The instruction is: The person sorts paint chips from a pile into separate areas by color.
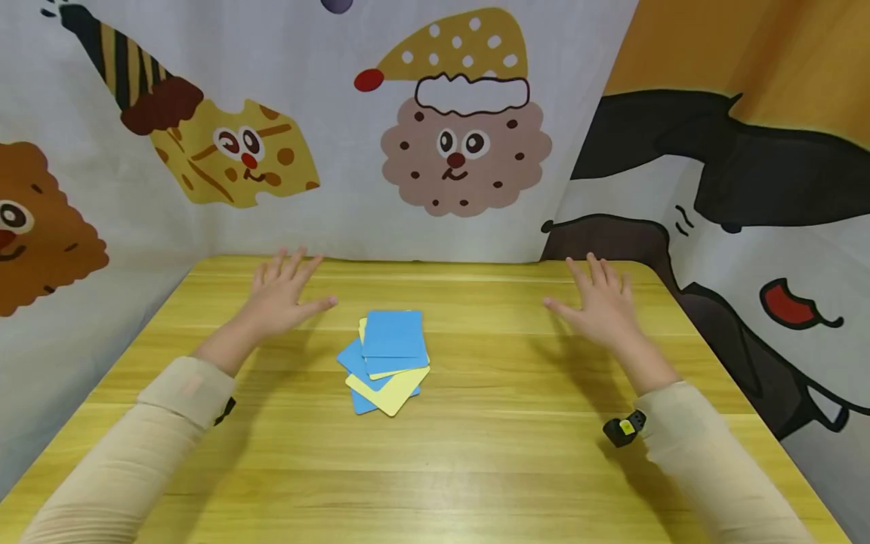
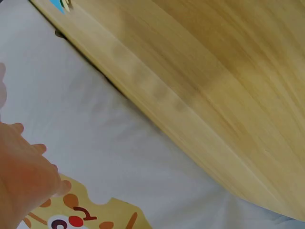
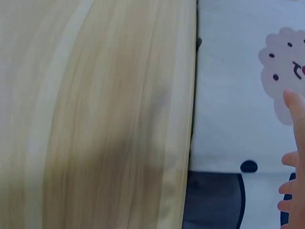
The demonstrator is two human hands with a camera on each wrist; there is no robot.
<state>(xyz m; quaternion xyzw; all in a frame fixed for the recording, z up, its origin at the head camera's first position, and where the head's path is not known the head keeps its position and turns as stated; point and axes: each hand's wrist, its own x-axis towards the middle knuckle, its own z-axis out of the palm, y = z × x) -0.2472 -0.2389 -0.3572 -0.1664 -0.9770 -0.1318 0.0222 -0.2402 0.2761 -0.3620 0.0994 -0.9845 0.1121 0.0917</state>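
In the head view a loose, fanned pile of blue cards [image 1: 393,334] and yellow cards [image 1: 392,398] lies on the wooden table [image 1: 476,468], left of the middle. A blue one tops the pile. My left hand [image 1: 280,296] is held over the table up and to the left of the pile, fingers spread, holding nothing. On the far right side my right hand [image 1: 601,306] hovers with its fingers spread too, also holding nothing. Both hands cast shadows on the wood. Each wrist view shows part of its hand at the frame's edge.
A white curtain printed with cartoon figures, such as a cheese [image 1: 234,162] and a cookie [image 1: 469,162], hangs right behind the table's far edge. Small dark devices sit at both wrists, the right one [image 1: 621,428] showing a yellow mark.
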